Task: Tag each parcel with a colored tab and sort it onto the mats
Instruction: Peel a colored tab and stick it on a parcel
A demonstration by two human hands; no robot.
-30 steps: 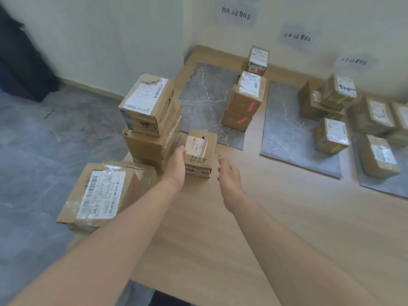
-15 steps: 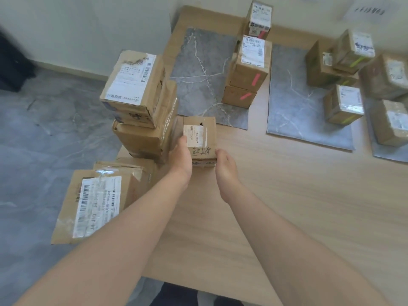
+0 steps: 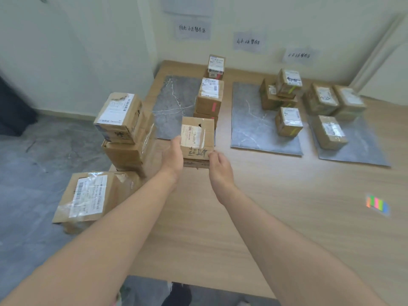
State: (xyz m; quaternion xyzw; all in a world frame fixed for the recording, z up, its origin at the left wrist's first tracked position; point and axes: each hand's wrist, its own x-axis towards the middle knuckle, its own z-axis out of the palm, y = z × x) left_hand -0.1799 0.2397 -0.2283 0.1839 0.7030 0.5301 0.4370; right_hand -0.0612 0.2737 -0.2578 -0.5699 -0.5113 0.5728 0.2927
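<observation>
A small cardboard parcel [image 3: 197,139] with a white label and black handwriting is held tilted up just above the wooden table [image 3: 287,217]. My left hand [image 3: 172,156] grips its left side and my right hand [image 3: 218,164] holds its lower right corner. Three grey marble-look mats lie beyond: the left mat [image 3: 172,102] with stacked parcels [image 3: 209,98] bearing pink tabs, the middle mat [image 3: 251,127] with parcels [image 3: 288,124] bearing yellow-green tabs, and the right mat [image 3: 362,146] with several parcels [image 3: 330,132]. A strip of colored tabs [image 3: 376,204] lies at the right.
A stack of larger parcels [image 3: 123,127] stands at the table's left edge, with another big parcel [image 3: 90,197] in front of it overhanging the edge. Three paper signs [image 3: 192,29] hang on the back wall. Grey floor lies to the left.
Both hands closed on the small parcel and lifted it off the table, tilting its labelled face toward me. The view has tipped up toward the wall.
</observation>
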